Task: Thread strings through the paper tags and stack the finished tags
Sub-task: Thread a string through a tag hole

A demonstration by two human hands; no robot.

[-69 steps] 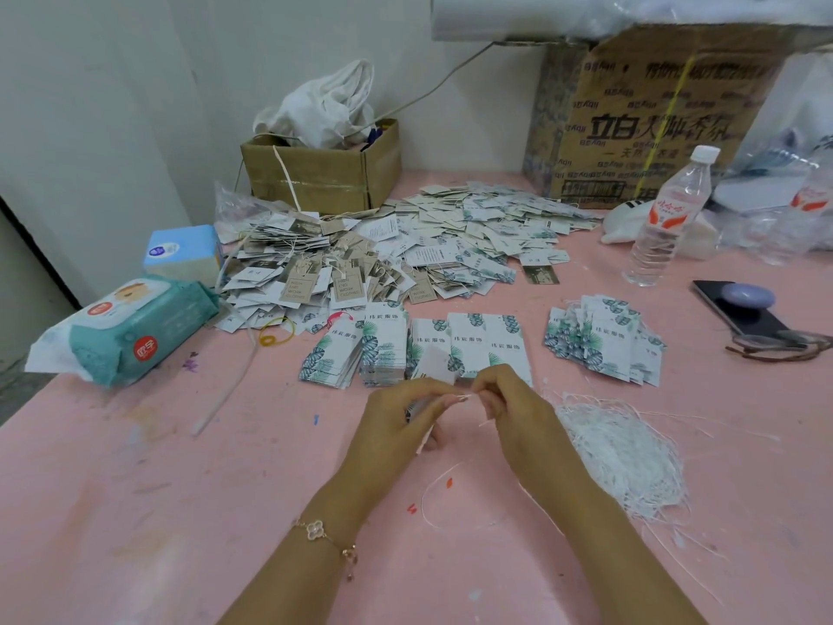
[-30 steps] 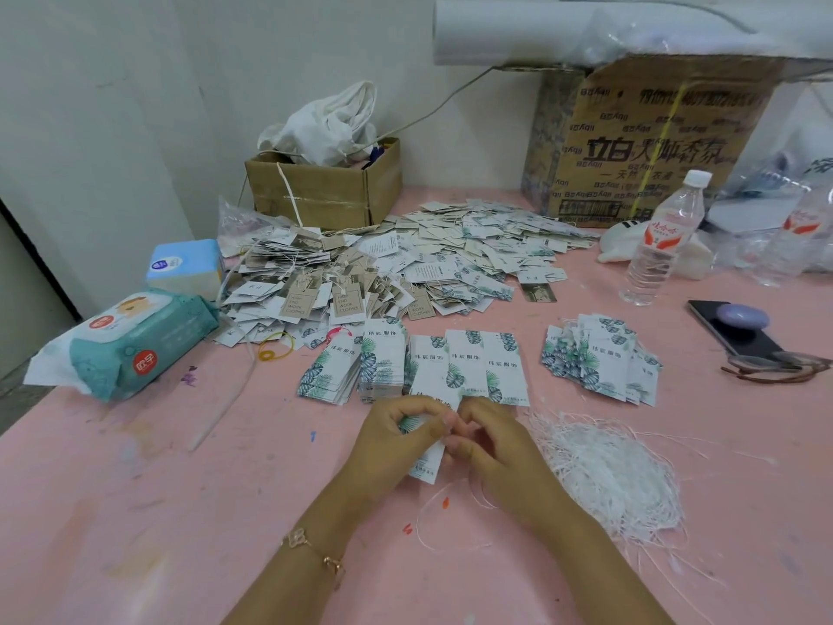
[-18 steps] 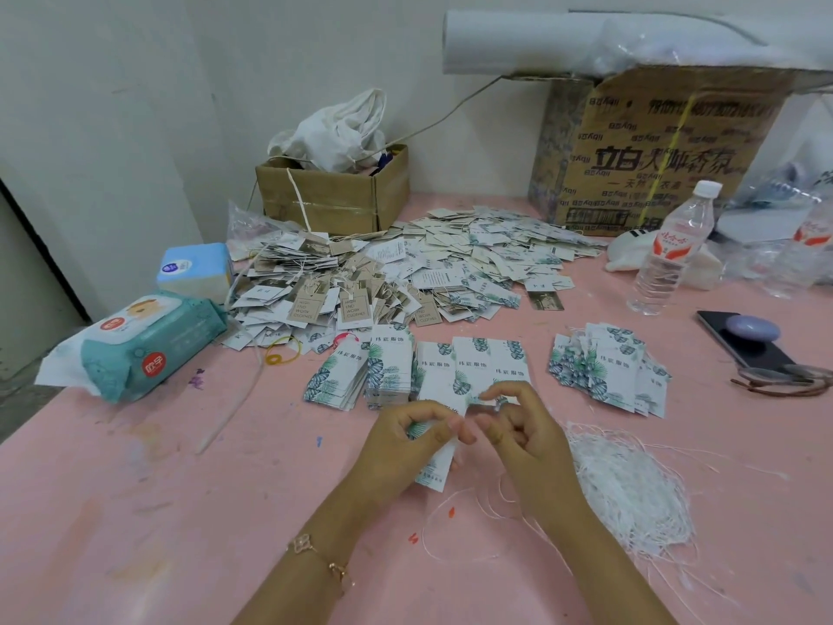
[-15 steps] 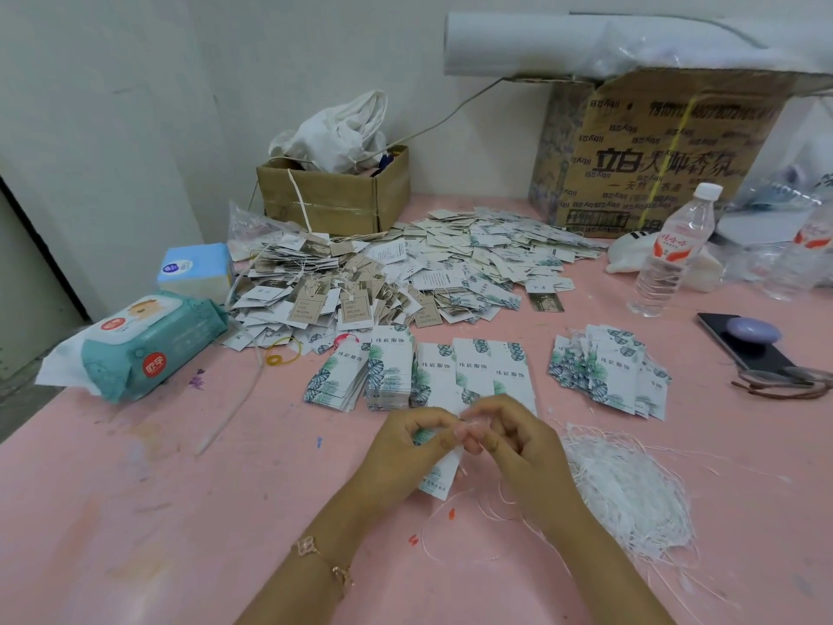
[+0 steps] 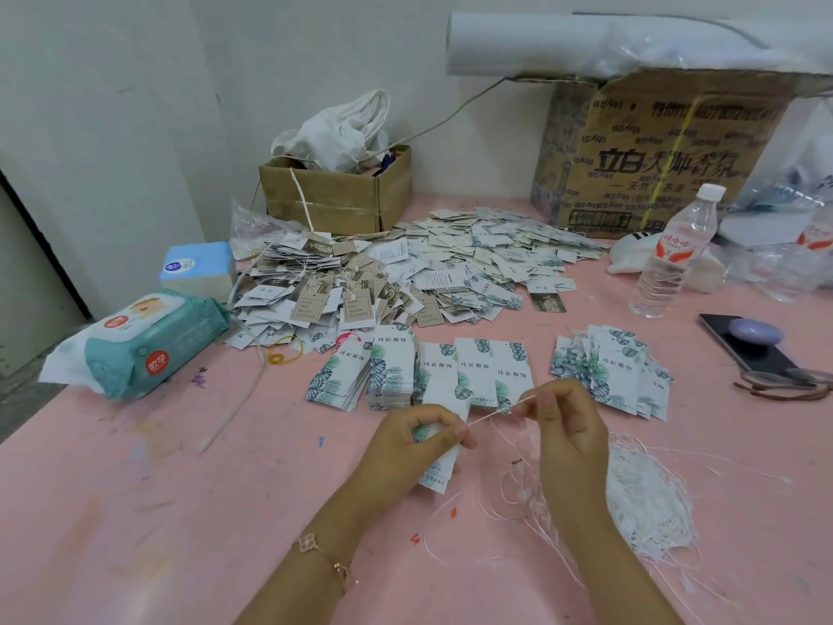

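Observation:
My left hand (image 5: 412,448) grips a white leaf-printed paper tag (image 5: 437,471) just above the pink table. A thin white string (image 5: 493,411) runs taut from the tag's top up to my right hand (image 5: 563,433), which pinches its end. Behind my hands lie rows of stacked leaf-printed tags (image 5: 419,372) and a fanned pile of the same tags (image 5: 613,372) to the right. A heap of loose white strings (image 5: 644,498) lies right of my right hand. A big mound of strung tags (image 5: 396,272) covers the table's back.
A wet-wipes pack (image 5: 139,340) and a blue tissue box (image 5: 198,268) sit at the left. Two cardboard boxes (image 5: 333,196) (image 5: 653,155) stand at the back. A water bottle (image 5: 676,254), a phone (image 5: 752,345) and a brown cord (image 5: 784,385) lie at the right.
My hands were together at the tag's top; now my right hand has drawn away to the right and up, pulling the string taut through the tag held in my left hand.

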